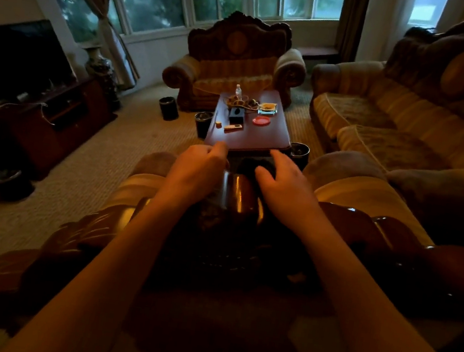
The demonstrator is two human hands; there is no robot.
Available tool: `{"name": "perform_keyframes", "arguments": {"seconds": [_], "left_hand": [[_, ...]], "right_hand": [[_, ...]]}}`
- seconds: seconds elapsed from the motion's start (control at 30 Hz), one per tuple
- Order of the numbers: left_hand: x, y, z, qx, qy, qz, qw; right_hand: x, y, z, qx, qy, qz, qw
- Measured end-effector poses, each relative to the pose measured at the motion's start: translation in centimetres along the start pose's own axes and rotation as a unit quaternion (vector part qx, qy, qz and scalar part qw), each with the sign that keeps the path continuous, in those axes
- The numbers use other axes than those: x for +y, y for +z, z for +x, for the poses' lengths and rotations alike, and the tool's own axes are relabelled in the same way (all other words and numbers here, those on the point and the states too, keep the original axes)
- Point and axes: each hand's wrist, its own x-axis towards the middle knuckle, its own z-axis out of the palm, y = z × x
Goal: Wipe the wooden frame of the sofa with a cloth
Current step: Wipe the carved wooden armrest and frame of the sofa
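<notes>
Reaching over the carved frame

Head view: both my hands lie over the top of the dark wooden frame (239, 198), seen from behind the sofa. My left hand (196, 167) has its fingers curled downward; I cannot tell whether it holds anything. My right hand (283, 186) rests with fingers curled on a dark cloth (253, 164). Beyond stands a table (272, 139), with an armchair (235, 64) behind it.

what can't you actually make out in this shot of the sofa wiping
- Cloth: head view shows only a dark shape between the hands; the dim light hides its edges.
- Left hand: fingers curl away from the camera, so its grip cannot be told.
- Carved wooden frame: the lower part is lost in shadow under the arms.
- Coffee table items: too small to identify.
</notes>
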Motion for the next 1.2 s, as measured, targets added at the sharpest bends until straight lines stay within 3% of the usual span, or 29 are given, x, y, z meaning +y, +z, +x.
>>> {"name": "perform_keyframes", "arguments": {"seconds": [0.13, 0.23, 0.37, 0.47, 0.57, 0.73, 0.83, 0.93, 1.03, 1.1, 1.2], "left_hand": [[-0.2, -1.9, 0.8, -0.051, -0.060, -0.151, 0.985], [-2.3, -4.0, 0.9, 0.004, -0.010, -0.114, 0.993], [-6.1, -5.6, -1.6, 0.039, 0.079, -0.066, 0.994], [-7.7, -5.5, -2.5, 0.054, 0.086, -0.076, 0.992], [-8.8, -4.7, -2.5, 0.069, 0.078, -0.126, 0.987], [-9.8, -3.6, -2.9, 0.174, 0.095, -0.223, 0.954], [-9.6, -3.7, -2.8, 0.189, 0.086, -0.255, 0.944], [-9.6, -3.7, -3.0, 0.175, 0.090, -0.240, 0.951], [-9.4, -3.9, -3.4, 0.160, 0.094, -0.239, 0.953], [-9.3, -4.0, -3.5, 0.167, 0.112, -0.235, 0.951], [-9.2, -3.9, -3.7, 0.174, 0.136, -0.238, 0.946]], "right_hand": [[-0.4, 0.5, -3.6, 0.092, -0.032, 0.018, 0.995], [-2.3, 3.0, -7.5, 0.220, -0.111, 0.018, 0.969], [-4.6, 5.9, -8.4, 0.265, -0.106, -0.049, 0.957], [-4.5, 4.4, -6.4, 0.255, -0.048, -0.100, 0.961], [-4.3, 3.0, -5.1, 0.232, 0.019, -0.038, 0.972], [-6.6, 7.3, -8.2, 0.291, -0.094, -0.096, 0.947], [-7.6, 7.3, -7.7, 0.296, -0.113, -0.155, 0.936], [-8.6, 5.8, -5.0, 0.193, -0.096, -0.220, 0.951], [-9.4, 4.7, -2.3, 0.082, -0.025, -0.200, 0.976], [-9.4, 5.1, -2.6, 0.100, -0.028, -0.213, 0.971], [-8.9, 7.2, -6.6, 0.206, -0.105, -0.295, 0.927]]}}
